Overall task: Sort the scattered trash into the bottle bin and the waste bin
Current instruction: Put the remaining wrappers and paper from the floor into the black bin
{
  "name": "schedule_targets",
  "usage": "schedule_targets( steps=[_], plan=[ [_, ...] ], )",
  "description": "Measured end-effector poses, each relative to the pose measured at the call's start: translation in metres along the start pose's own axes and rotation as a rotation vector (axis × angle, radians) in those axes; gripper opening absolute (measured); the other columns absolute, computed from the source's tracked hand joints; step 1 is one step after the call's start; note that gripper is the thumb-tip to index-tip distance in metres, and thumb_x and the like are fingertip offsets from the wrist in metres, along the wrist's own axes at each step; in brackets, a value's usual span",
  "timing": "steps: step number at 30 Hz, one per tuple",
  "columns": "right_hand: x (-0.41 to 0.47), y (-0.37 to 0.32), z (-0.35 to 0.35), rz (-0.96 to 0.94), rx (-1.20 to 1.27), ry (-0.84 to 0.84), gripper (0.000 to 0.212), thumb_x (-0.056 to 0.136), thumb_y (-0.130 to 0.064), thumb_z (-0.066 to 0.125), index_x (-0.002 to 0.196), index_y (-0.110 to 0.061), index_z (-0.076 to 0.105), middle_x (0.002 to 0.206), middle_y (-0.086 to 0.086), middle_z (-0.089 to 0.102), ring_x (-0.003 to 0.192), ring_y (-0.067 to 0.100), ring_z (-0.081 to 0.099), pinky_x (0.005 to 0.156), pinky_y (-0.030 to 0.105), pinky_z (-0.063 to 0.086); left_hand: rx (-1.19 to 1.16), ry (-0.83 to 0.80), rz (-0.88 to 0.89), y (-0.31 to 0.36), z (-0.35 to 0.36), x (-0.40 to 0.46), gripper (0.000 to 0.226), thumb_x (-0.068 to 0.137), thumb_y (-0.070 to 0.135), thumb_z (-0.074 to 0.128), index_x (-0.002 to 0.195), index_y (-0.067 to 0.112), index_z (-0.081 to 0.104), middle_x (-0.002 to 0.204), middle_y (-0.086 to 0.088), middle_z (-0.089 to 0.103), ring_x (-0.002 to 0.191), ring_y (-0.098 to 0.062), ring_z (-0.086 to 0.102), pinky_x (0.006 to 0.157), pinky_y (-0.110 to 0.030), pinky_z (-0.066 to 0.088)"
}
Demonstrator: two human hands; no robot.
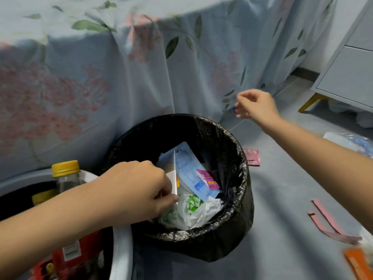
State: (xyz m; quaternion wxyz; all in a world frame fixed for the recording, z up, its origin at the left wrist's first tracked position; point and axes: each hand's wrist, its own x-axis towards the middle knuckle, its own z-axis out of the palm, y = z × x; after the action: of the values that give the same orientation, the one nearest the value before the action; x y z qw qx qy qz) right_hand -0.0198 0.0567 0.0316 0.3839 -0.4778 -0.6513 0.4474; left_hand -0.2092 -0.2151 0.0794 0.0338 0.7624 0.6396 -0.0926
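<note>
The left hand (139,190) reaches in from the lower left of the frame over the rim of the waste bin (238,199), its thumb and fingers pinching a thin white card (175,184) edge-on above the rubbish. At the far lower left stands the bottle bin (121,249), a pale-rimmed tub touching the waste bin's side; in it a clear bottle with a yellow cap (65,168) stands upright, and a red-labelled bottle (70,257) lies below the forearm. The waste bin, lined with a black plastic bag, sits at the centre of the frame against the hanging floral bedsheet (101,67). Inside it lie a pale blue packet (187,168), a magenta sachet (207,180) resting on that packet, and crumpled white plastic with green print (193,209). Just right of the bin, on the grey floor (282,249), is a pink sachet (252,157). The right hand (256,105) hangs in the air at right of centre, near the sheet's lower edge, fingers loosely curled and holding nothing that can be seen. Further right on the floor lie pink paper strips (327,223), an orange wrapper (357,263) at the lower right corner, and a clear plastic bag (351,141) at the right edge. A grey drawer cabinet with a yellow leg (347,73) fills the upper right.
</note>
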Motion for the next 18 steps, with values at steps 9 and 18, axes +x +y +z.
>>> schedule_targets(
  steps=[9,18],
  plan=[
    [-0.005,0.159,-0.036,0.200,-0.989,-0.300,0.071,0.085,-0.042,0.066,0.143,-0.015,0.035,0.140,0.015,0.048,0.129,0.033,0.044,0.103,0.039,0.033,0.058,-0.161,-0.058,-0.010,0.014,0.008,0.064,0.081,0.079,0.022,0.084,0.024,0.054,0.078,-0.003,0.060,0.084,-0.022,0.061,0.069,-0.030,0.047],
    [0.015,0.194,-0.011,0.207,-1.045,-0.261,0.074,0.083,-0.049,0.061,0.145,-0.023,0.030,0.139,0.010,0.047,0.123,0.040,0.037,0.095,0.045,0.040,-0.003,0.006,-0.006,-0.012,0.023,0.014,0.061,0.077,0.071,0.009,0.092,0.031,0.052,0.086,0.007,0.062,0.084,-0.017,0.062,0.071,-0.036,0.050]
  ],
)
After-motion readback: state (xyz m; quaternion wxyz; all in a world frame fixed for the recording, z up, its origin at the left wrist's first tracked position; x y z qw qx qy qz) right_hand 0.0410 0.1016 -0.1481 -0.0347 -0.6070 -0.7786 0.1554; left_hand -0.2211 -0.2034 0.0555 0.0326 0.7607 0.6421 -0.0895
